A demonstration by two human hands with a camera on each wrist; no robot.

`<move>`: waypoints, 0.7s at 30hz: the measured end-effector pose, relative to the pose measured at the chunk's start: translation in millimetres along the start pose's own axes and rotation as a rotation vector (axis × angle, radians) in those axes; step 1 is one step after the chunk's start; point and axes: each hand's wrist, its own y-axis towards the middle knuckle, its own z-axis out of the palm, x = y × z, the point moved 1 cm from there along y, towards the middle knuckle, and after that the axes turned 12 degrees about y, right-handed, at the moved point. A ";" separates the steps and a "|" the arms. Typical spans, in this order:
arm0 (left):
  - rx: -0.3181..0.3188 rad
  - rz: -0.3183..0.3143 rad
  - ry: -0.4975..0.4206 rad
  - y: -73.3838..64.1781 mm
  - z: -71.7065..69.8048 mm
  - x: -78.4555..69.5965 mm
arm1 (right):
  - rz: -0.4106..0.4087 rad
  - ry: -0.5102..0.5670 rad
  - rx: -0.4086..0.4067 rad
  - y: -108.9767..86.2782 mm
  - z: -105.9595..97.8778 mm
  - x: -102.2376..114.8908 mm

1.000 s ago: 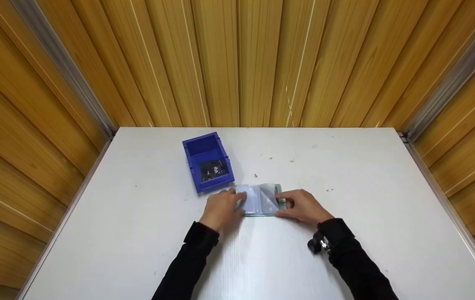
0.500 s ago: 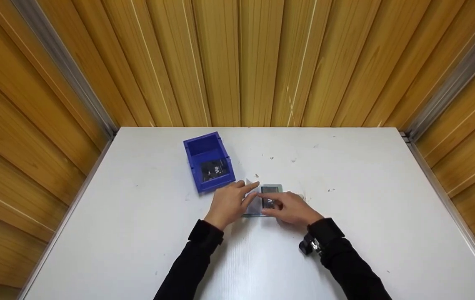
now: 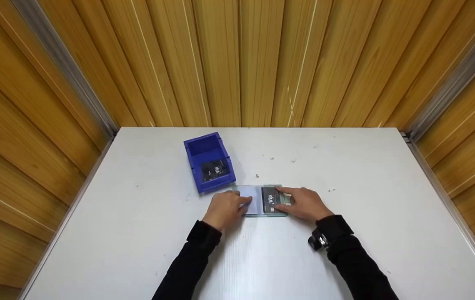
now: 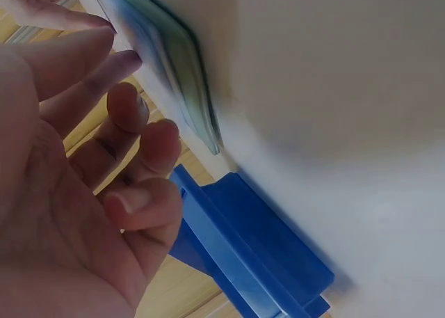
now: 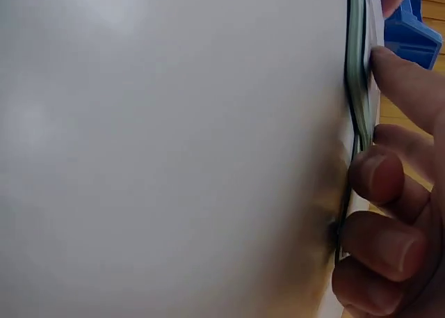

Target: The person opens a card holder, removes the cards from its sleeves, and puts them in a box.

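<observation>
A card holder (image 3: pixel 256 208) with clear sleeves lies spread on the white table (image 3: pixel 329 262). Its left page looks pale, and a black card (image 3: pixel 268 201) lettered "Vip" shows on the right page. My left hand (image 3: pixel 226 209) rests at the left page, index fingertip touching it; the left wrist view shows its other fingers loosely bent around nothing. My right hand (image 3: pixel 305 205) lies at the right end, with thumb and index finger spread over the card's right part. In the right wrist view, its fingertips press along the card holder's greenish edge (image 5: pixel 357 74).
Beyond the left hand stands a blue bin (image 3: pixel 196 175), with black cards (image 3: pixel 215 169) inside, the top one lettered "Vip". Wood-patterned panels (image 3: pixel 258 62) enclose the table's back and sides. Small scuffs mark the tabletop behind the card holder.
A clear sleeve page has been turned over to the left, uncovering the black card. My right hand reached left to meet the left hand, then moved back to the right page.
</observation>
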 end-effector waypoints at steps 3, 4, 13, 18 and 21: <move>0.012 -0.025 -0.008 -0.2 0.2 1.5 | 0.006 0.026 0.016 0.0 -3.8 -6.0; 0.011 -0.031 -0.015 -0.2 0.5 2.1 | 0.000 0.037 0.022 0.1 -4.7 -7.5; -0.041 -0.045 -0.089 -3.9 3.9 7.2 | -0.020 0.106 0.066 0.0 -8.2 -15.5; -0.051 -0.047 -0.114 -5.4 5.6 9.1 | -0.010 0.100 0.066 0.1 -8.3 -16.6; -0.065 -0.050 -0.109 -4.6 5.1 8.7 | -0.017 0.090 0.062 -0.2 -8.0 -17.6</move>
